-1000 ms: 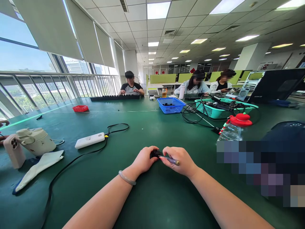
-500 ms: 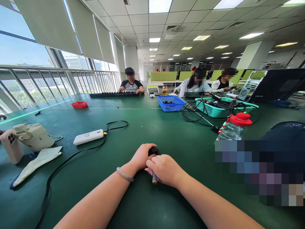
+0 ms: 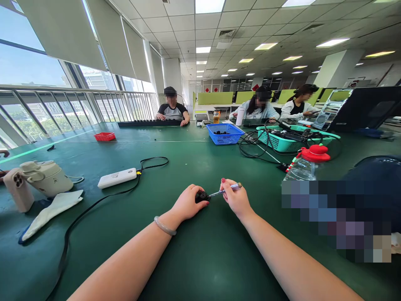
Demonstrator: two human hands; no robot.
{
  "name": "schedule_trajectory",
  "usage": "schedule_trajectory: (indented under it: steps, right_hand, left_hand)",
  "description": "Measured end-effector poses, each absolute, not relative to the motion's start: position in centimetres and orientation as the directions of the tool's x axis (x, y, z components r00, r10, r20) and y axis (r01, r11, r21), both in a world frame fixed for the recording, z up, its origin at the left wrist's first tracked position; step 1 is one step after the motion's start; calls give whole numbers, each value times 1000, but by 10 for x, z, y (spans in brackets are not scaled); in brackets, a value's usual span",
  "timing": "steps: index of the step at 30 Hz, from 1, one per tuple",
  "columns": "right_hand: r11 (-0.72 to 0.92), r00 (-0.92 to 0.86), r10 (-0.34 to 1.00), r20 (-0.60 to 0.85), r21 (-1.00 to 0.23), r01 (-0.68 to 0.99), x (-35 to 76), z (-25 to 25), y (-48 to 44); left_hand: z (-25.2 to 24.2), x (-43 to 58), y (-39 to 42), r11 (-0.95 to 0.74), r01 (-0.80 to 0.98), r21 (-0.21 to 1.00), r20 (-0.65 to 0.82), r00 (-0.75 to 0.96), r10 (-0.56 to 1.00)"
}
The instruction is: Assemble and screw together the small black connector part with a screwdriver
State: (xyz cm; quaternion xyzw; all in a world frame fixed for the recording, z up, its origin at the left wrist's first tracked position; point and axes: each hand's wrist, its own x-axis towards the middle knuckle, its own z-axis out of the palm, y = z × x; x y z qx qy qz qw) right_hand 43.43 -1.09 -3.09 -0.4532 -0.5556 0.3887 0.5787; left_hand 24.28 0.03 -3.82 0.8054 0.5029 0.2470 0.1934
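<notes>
My left hand is closed around a small black part and holds it down on the green tabletop. What kind of part it is does not show. A screwdriver lies in the grip of my right hand, between thumb and fingers. Its metal shaft points left, with the tip at the right side of the black part. The handle end sticks out to the upper right. Whether the tip touches or enters the part is too small to tell.
Left: white power bank with black cable, cream flask, phone, white cloth-like piece. Farther off: red tray, blue basket of black pieces, green basket of cables. Right: red-capped bottle. Several people sit beyond.
My right hand has moved right, away from my left hand. The screwdriver has swung from pointing away from me to lying nearly sideways. My left hand keeps its hold on the black part.
</notes>
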Motion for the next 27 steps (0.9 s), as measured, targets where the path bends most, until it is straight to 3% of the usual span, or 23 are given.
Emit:
schedule_trajectory:
  steps: [7, 17, 27]
  right_hand:
    - [171, 177, 975, 138, -968, -185, 438, -36, 0]
    - [80, 247, 969, 9, -958, -277, 441, -36, 4]
    - [84, 223, 975, 17, -953, -292, 441, -36, 5]
  left_hand:
    - [-37, 242, -3, -433, 717, 546, 192, 396, 898]
    - [-33, 238, -3, -437, 724, 534, 181, 407, 895]
    - [-31, 238, -2, -447, 720, 531, 208, 401, 892]
